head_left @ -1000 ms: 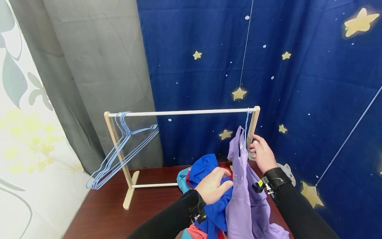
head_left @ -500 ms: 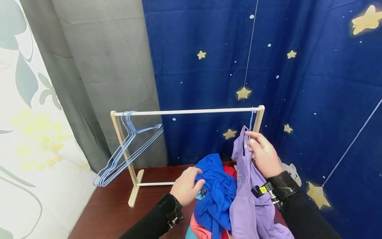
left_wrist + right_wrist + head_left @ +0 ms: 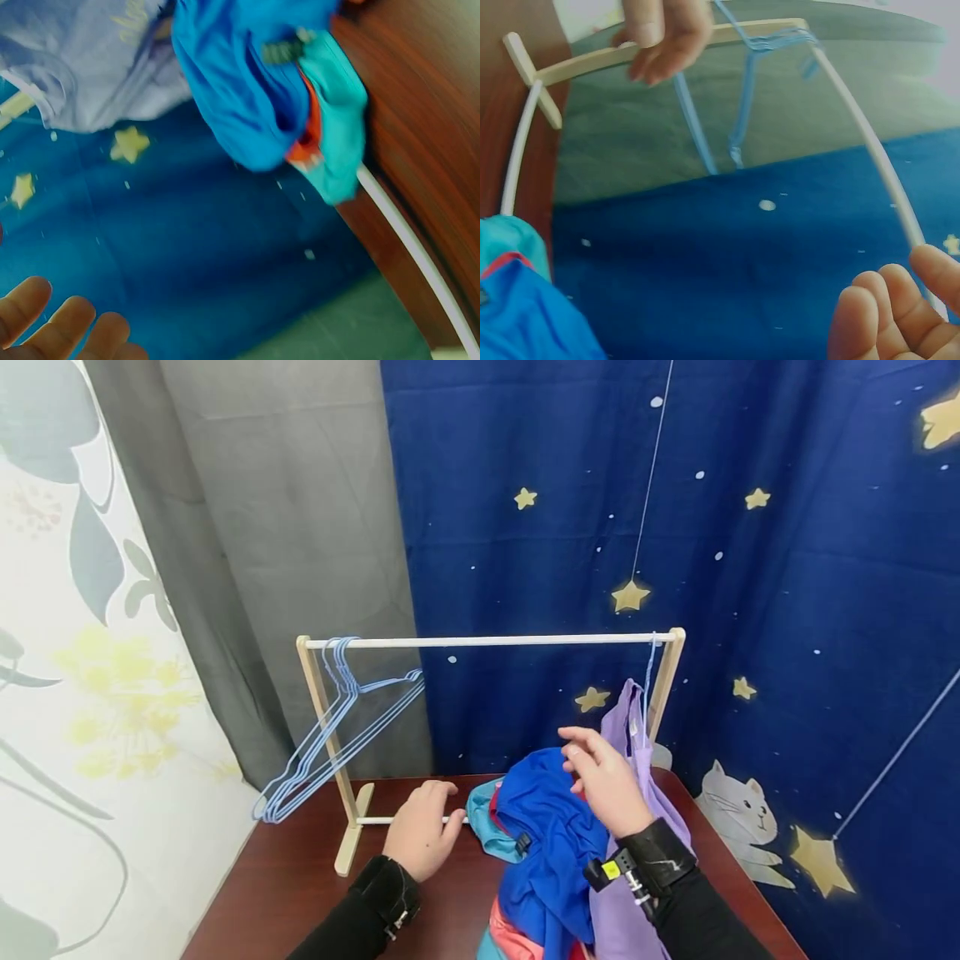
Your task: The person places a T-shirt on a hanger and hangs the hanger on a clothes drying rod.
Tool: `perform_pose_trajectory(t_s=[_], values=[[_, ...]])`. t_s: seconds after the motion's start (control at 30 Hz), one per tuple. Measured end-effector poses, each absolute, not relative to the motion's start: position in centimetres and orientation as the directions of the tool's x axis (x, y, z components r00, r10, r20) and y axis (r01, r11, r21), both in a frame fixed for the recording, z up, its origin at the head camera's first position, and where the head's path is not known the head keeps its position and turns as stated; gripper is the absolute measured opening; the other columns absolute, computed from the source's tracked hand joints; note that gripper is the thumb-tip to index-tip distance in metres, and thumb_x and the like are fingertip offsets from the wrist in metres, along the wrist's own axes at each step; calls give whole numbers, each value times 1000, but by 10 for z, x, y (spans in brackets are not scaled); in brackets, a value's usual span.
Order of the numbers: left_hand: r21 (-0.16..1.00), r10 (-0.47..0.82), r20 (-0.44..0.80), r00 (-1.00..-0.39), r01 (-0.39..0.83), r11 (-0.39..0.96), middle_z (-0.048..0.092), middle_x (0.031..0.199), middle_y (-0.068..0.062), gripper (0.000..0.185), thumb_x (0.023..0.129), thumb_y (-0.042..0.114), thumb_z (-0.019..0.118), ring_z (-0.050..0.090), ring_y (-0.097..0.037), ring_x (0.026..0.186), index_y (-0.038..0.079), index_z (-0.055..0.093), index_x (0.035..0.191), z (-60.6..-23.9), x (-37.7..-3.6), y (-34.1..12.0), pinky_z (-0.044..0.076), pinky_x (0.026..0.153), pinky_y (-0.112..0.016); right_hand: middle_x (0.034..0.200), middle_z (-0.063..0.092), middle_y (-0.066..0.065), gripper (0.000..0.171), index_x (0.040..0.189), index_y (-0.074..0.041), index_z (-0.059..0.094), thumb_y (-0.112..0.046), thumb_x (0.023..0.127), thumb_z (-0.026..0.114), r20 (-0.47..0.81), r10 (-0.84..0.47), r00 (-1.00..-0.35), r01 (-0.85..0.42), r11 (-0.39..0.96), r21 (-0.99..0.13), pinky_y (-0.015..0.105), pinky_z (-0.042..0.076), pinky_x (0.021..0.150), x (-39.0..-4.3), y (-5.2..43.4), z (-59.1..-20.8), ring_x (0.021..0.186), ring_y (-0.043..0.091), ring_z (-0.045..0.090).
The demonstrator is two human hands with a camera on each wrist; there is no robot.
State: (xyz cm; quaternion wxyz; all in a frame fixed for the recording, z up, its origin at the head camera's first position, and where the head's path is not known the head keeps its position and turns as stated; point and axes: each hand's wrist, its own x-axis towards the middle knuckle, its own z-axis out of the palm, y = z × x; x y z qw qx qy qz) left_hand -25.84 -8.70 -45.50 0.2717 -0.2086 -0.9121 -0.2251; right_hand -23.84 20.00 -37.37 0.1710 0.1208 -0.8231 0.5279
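My left hand point(image 3: 423, 828), fingers loosely bent, is over the table between the blue hangers point(image 3: 341, 735) and the clothes pile, holding nothing. Above the pile hovers my right hand point(image 3: 603, 781), also without anything in its grasp, in front of the purple shirt point(image 3: 630, 902). That shirt hangs on a light blue hanger point(image 3: 651, 677) at the rack's right end. A crumpled blue garment point(image 3: 551, 827) tops the pile, with teal cloth point(image 3: 491, 827) and coral cloth point(image 3: 513, 935) under it. In the right wrist view, the left hand point(image 3: 667, 34) appears near the hangers point(image 3: 746, 105).
A small rack has a white top rail point(image 3: 495, 642), wooden side posts and a low white bar point(image 3: 375, 820). It stands on a dark red-brown table point(image 3: 300, 902). Behind it hang a grey curtain point(image 3: 285, 527) and a blue star curtain point(image 3: 540, 560).
My right hand has left the purple shirt's neckline and moved left over the pile. The left hand has drawn away from the blue garment, leftward. The head view has turned slightly left.
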Motion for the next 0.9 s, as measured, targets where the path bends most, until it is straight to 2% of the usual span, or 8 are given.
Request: perform_pose_trajectory(t_s=[0.13,0.33,0.57,0.7,0.9], values=[[278,227,614,-756,476,834,65,113,-8,33,94,25,71,63,-26,103,6,63,120,-453,-260,-110,53,87,-44,121,64,10,33,137,-12,58,-23,108,49,370,-1,-929,-330,453,-828,39,56,76,-245,193,-396,102,30,65],[264,179,624,-761,421,868,65,115,-11,34,92,22,73,61,-30,106,5,63,120,-449,-267,-143,52,89,-47,122,65,11,32,135,-10,60,-21,107,50,321,30,-946,-268,480,-835,37,54,79,-256,191,-427,103,28,66],[219,164,634,-756,379,899,65,110,-13,33,90,16,76,62,-32,102,3,63,118,-440,-273,-176,53,86,-46,130,62,14,32,134,-7,60,-20,108,49,288,45,-957,-229,495,-838,50,51,93,-260,187,-453,108,31,65],[176,159,679,-717,370,912,64,107,-16,32,88,10,76,60,-35,99,1,63,116,-427,-277,-194,54,82,-48,128,63,14,31,133,-7,61,-19,108,49,276,49,-960,-215,503,-837,51,51,93,-264,184,-463,108,30,64],[54,209,769,-604,388,920,60,105,-21,40,81,1,77,57,-42,94,-2,60,117,-405,-295,-219,52,74,-52,124,64,13,28,130,-7,63,-18,106,51,285,73,-956,-206,526,-825,48,50,92,-267,188,-474,106,28,62]])
